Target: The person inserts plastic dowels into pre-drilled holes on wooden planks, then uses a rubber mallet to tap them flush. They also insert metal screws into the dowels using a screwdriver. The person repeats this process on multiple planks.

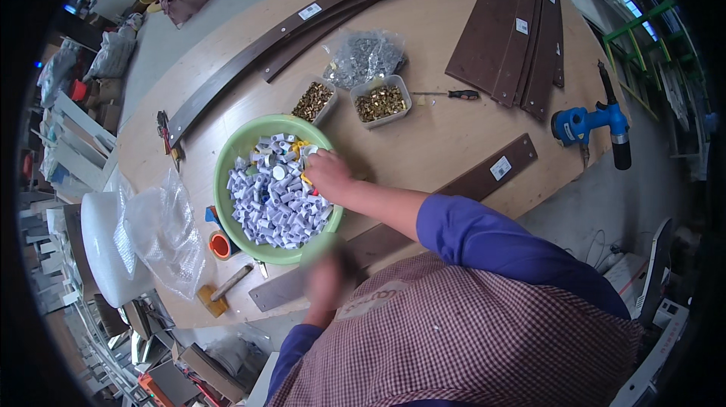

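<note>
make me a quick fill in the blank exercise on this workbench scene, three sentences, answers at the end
1. The right hand reaches over the rim of a round basin whose colour is ____.
2. The number of clear tubs holding small gold-coloured pieces is ____.
3. In the picture, the screwdriver lies to the ____ of those tubs.

Missing words: green; two; right
</note>
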Available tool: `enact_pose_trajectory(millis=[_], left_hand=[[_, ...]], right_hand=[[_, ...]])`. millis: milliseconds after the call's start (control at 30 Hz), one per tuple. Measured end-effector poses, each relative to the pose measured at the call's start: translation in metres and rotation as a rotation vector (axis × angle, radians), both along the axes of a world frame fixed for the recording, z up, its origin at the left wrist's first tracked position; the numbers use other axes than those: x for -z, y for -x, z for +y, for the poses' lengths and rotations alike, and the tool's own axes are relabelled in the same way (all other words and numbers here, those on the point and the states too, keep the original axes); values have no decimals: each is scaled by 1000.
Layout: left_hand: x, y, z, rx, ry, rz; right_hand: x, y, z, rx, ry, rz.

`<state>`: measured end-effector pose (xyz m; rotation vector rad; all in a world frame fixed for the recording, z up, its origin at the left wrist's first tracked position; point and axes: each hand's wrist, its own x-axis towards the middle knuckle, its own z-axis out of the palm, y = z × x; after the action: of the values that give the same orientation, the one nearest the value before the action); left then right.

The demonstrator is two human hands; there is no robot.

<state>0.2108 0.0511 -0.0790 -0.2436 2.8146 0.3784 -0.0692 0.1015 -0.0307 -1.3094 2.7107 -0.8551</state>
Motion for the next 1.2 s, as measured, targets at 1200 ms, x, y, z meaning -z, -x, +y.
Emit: enact_pose_trajectory(millis=[1200], left_hand=[[-1,153,167,411,-33,340]], right_hand=[[100,122,543,1068,608,-854]])
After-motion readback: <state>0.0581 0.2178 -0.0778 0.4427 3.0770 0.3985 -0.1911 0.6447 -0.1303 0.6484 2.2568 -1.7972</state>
